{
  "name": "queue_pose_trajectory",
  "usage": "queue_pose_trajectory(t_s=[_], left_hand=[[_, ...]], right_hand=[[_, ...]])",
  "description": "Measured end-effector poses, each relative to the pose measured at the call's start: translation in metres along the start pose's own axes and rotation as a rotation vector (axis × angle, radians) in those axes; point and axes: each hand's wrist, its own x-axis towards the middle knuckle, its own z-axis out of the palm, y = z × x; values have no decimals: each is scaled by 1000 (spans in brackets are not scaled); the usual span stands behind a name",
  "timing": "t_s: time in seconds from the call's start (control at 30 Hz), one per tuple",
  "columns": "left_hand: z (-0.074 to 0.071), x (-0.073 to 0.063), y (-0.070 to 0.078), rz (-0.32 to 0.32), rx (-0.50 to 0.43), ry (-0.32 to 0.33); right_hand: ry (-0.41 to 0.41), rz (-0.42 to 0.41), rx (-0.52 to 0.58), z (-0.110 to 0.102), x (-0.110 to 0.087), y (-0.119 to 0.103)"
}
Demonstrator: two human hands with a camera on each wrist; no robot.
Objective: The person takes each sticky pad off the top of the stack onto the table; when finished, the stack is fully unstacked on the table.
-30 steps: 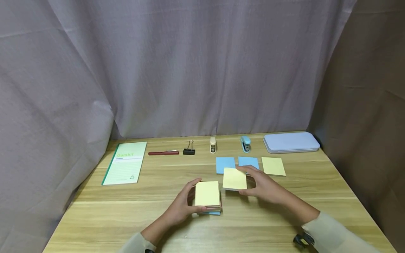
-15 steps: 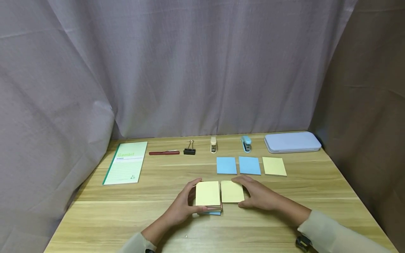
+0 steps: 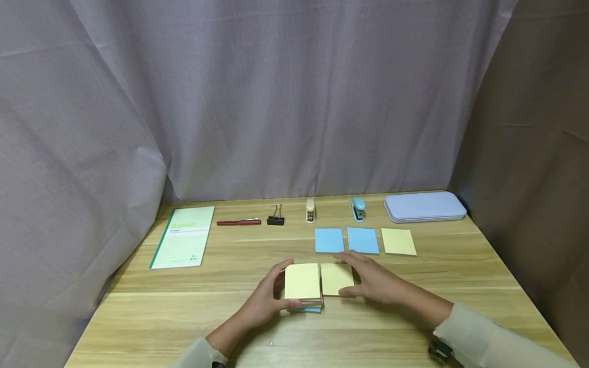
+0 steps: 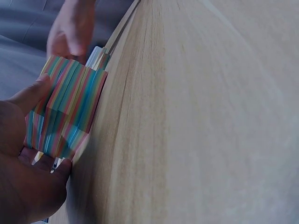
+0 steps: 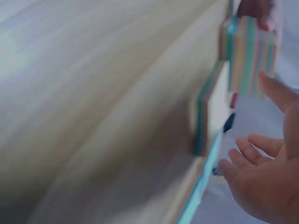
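Note:
My left hand (image 3: 261, 302) grips a stack of sticky note pads (image 3: 301, 281) by its near and far edges, thumb at the front. A yellow pad tops the stack; in the left wrist view its striped, many-coloured edges (image 4: 65, 107) look uneven. Close beside the stack's right side lies a single yellow sticky note pad (image 3: 334, 279), flat on the table. Over that pad's right part hovers my right hand (image 3: 376, 280), its thumb and fingers spread. The right wrist view has these fingers (image 5: 247, 158) apart from the pad (image 5: 217, 105), holding nothing.
Behind lie two blue pads (image 3: 329, 240) (image 3: 363, 240) and another yellow pad (image 3: 398, 242). Farther back are a notebook (image 3: 183, 237), a red pen (image 3: 238, 223), a black binder clip (image 3: 275, 220), a cream stapler (image 3: 310, 210), a blue stapler (image 3: 357, 209) and a pale case (image 3: 424, 206).
My right hand brought the single yellow pad down and toward me beside the stack, then let go and lifted slightly off it. The left hand stays on the stack.

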Motion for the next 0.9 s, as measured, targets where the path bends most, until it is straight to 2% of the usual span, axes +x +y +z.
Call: queue_pose_trajectory(t_s=[0.17,0.37,0.47,0.67,0.9], left_hand=[[1,0,-1,2,20,-4],[0,0,-2,8,33,-10],[0,0,-1,13,38,-8],[0,0,-1,13,36,-14],[-1,0,-3,10,46,-8]], right_hand=[[-10,-39,82,1,10,-21],[-48,-55,142,13,21,-41],[-58,-56,140,20,25,-46],[-24,-73,96,30,28,-50],[-20,-65,63,31,29,-48]])
